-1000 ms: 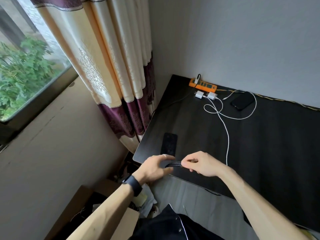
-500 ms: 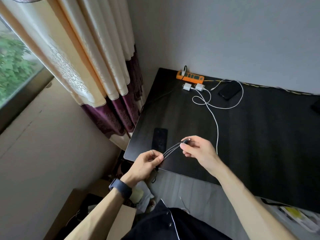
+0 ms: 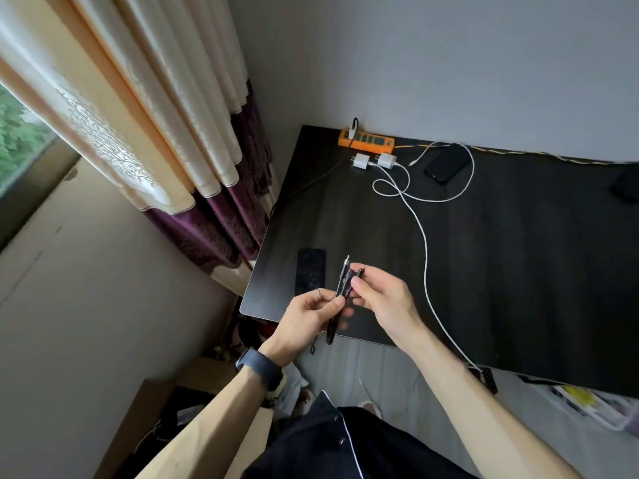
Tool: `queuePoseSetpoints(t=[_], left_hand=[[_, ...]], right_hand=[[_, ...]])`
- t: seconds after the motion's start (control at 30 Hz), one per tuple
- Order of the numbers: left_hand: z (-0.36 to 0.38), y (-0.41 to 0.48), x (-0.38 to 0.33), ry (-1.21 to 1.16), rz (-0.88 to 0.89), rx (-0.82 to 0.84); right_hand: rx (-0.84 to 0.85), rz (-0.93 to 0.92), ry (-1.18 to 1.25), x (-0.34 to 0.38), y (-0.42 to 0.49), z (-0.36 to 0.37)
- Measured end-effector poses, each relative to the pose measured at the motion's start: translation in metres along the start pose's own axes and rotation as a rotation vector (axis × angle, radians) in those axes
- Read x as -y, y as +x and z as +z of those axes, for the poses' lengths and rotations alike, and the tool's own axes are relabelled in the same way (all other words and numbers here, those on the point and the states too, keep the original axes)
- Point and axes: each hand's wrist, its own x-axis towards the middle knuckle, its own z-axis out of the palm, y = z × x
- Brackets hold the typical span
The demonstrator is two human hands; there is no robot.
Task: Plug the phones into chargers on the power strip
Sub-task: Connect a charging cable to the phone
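A black braided cable with several plug ends is held upright over the near left corner of the dark table. My left hand pinches its lower part, and my right hand pinches one plug end near the top. A black phone lies flat just behind my left hand. An orange power strip sits at the far edge by the wall, with two white chargers lying unplugged in front of it. A second black phone lies to their right, ringed by a white cable.
Curtains hang left of the table beside a window. A dark object shows at the right edge. Cardboard boxes and clutter sit on the floor below the table's near left corner. A packet lies at lower right.
Both hands lifted the black cable off the table edge and turned it from lying sideways to nearly upright. My right hand shifted to one plug end. The view swung right.
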Motion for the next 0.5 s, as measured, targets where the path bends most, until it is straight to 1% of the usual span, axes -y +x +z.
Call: queuePoseSetpoints(t=[0.07, 0.13, 0.27, 0.33, 0.37, 0.43, 0.5], left_hand=[[0.001, 0.001, 0.005, -0.058, -0.032, -0.008], [0.000, 0.003, 0.012, -0.091, -0.084, -0.080], [-0.022, 0.011, 0.035, -0.153, -0.249, -0.399], [-0.042, 0.011, 0.055, -0.068, -0.366, -0.505], [-0.053, 0.010, 0.068, 0.015, -0.435, -0.517], [-0.066, 0.009, 0.090, 0.174, -0.568, -0.476], [-0.070, 0.010, 0.102, 0.333, -0.641, -0.422]], right_hand=[[-0.032, 0.009, 0.034, -0.003, 0.000, -0.002], [-0.045, 0.011, 0.050, -0.006, -0.001, -0.004], [-0.069, 0.081, 0.136, -0.017, -0.006, -0.014], [-0.054, 0.112, 0.162, -0.024, -0.010, -0.017], [-0.043, 0.121, 0.150, -0.028, -0.012, -0.017], [-0.026, 0.125, 0.083, -0.039, -0.015, -0.015], [-0.007, 0.128, 0.000, -0.050, -0.015, -0.011]])
